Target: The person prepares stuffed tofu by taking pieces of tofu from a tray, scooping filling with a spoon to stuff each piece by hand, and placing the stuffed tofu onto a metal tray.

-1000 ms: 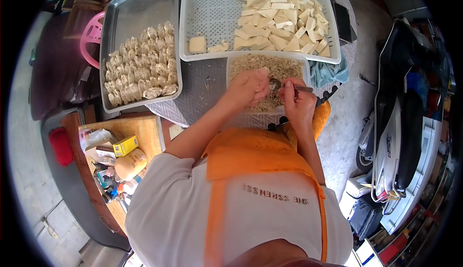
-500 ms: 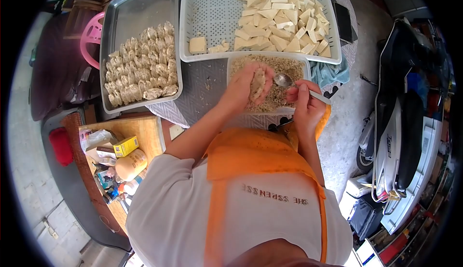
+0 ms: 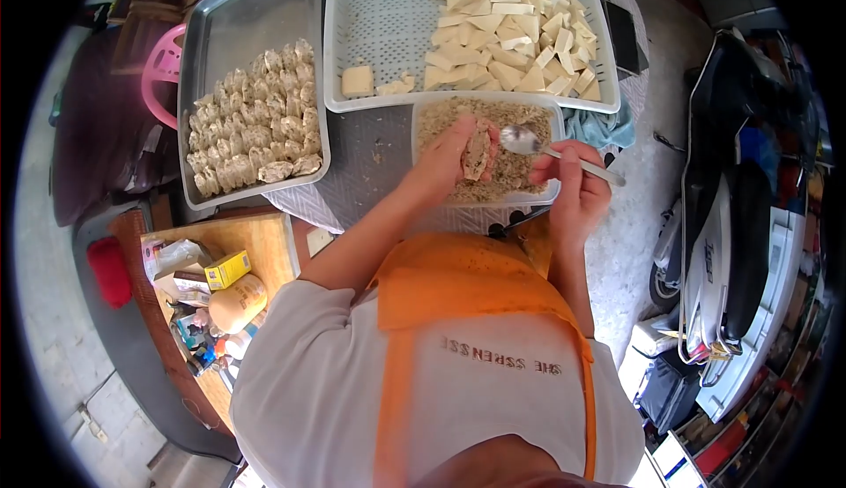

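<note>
My left hand point(image 3: 446, 160) is closed around a tofu piece point(image 3: 477, 155) with brownish filling showing along its upper side. In my right hand point(image 3: 577, 190) is a metal spoon point(image 3: 521, 141), gripped by its handle. The spoon's bowl is close beside the tofu piece; whether they touch I cannot tell. Both hands are over a plastic tub point(image 3: 559, 135) of crumbly ground filling point(image 3: 515, 186). Behind the tub is a pale perforated basket point(image 3: 379, 21) with many cut tofu wedges point(image 3: 507, 38) at its right side. Filled pieces point(image 3: 256, 122) stand in rows in a metal tray point(image 3: 251, 12) on the left.
A blue-green cloth point(image 3: 599, 126) lies right of the tub, and a dark flat object point(image 3: 624, 38) is beside the basket. At lower left, a wooden table point(image 3: 273, 232) carries boxes and a jar point(image 3: 238, 303). A scooter point(image 3: 718, 250) stands at the right.
The tofu piece has turned in my left hand, so its filled side shows more. My right hand has shifted slightly right, and the spoon's bowl now lies nearer the piece.
</note>
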Action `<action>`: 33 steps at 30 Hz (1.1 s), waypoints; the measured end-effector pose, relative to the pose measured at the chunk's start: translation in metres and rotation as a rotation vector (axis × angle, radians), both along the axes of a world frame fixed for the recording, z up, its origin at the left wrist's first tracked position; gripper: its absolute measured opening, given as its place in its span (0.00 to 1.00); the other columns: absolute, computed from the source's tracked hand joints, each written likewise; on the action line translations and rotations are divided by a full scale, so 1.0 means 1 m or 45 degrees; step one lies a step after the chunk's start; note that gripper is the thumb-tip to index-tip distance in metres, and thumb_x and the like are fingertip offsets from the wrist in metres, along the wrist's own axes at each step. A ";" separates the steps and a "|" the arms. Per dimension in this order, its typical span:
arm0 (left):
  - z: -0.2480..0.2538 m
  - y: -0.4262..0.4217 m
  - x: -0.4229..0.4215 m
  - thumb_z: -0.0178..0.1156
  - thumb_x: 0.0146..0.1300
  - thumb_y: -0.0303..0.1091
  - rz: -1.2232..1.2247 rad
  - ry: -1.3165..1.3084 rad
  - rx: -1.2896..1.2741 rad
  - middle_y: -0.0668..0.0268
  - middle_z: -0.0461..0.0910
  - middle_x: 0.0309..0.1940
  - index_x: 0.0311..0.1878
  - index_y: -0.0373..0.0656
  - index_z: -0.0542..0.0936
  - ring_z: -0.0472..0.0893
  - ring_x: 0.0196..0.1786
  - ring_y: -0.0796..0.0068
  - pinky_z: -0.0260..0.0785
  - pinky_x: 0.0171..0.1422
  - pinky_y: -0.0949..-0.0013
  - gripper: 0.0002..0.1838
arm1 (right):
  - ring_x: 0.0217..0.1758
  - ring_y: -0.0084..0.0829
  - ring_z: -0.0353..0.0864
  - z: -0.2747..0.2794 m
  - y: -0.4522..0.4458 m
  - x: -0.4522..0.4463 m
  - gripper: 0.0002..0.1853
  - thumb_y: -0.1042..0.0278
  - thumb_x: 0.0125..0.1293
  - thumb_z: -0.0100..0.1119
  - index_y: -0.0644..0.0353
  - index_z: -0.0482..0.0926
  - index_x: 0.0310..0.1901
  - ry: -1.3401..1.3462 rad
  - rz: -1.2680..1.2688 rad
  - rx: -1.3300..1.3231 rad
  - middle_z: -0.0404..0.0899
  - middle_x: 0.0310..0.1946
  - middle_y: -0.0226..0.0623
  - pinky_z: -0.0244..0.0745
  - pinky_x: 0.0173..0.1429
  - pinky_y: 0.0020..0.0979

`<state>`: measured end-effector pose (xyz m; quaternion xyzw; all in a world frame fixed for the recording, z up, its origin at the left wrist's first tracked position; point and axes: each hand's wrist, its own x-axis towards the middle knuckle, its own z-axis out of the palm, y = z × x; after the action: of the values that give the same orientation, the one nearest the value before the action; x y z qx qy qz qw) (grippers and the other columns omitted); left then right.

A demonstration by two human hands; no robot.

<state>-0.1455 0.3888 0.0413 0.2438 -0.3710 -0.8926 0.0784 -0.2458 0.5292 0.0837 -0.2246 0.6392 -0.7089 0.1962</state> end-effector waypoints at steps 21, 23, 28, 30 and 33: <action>-0.013 -0.003 0.005 0.28 0.74 0.54 0.041 0.071 -0.222 0.66 0.74 0.36 0.46 0.44 0.72 0.73 0.36 0.76 0.68 0.36 0.73 0.27 | 0.25 0.21 0.78 -0.018 0.002 0.009 0.08 0.73 0.70 0.47 0.68 0.75 0.38 0.176 0.093 0.176 0.78 0.26 0.36 0.74 0.29 0.21; -0.007 -0.003 0.006 0.32 0.75 0.48 0.100 0.107 -0.325 0.66 0.73 0.33 0.45 0.42 0.72 0.72 0.32 0.76 0.67 0.31 0.74 0.22 | 0.24 0.21 0.77 -0.016 0.004 -0.002 0.08 0.72 0.71 0.47 0.67 0.75 0.39 0.047 0.007 0.003 0.78 0.25 0.36 0.73 0.29 0.21; 0.008 -0.003 0.004 0.39 0.74 0.38 0.067 0.127 -0.391 0.67 0.70 0.25 0.41 0.38 0.72 0.67 0.22 0.78 0.59 0.22 0.76 0.15 | 0.23 0.19 0.76 -0.017 0.004 -0.008 0.08 0.72 0.71 0.47 0.67 0.75 0.39 0.026 -0.050 0.076 0.79 0.24 0.35 0.72 0.30 0.20; 0.014 0.000 0.002 0.39 0.73 0.38 0.099 0.112 -0.424 0.67 0.68 0.23 0.40 0.38 0.72 0.66 0.20 0.79 0.56 0.20 0.77 0.15 | 0.23 0.19 0.76 -0.023 0.001 -0.005 0.07 0.73 0.70 0.48 0.66 0.75 0.39 -0.028 -0.066 0.130 0.79 0.24 0.34 0.72 0.29 0.19; 0.016 0.001 0.002 0.41 0.73 0.40 0.124 0.045 -0.220 0.69 0.66 0.19 0.33 0.40 0.72 0.64 0.19 0.81 0.53 0.19 0.79 0.17 | 0.22 0.18 0.77 -0.033 -0.001 -0.004 0.07 0.73 0.70 0.49 0.66 0.76 0.38 0.101 -0.035 0.174 0.79 0.22 0.33 0.73 0.28 0.19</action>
<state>-0.1438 0.3894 0.0571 0.2381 -0.4327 -0.8567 0.1490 -0.2496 0.5282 0.0512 -0.2296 0.6963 -0.6569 0.1759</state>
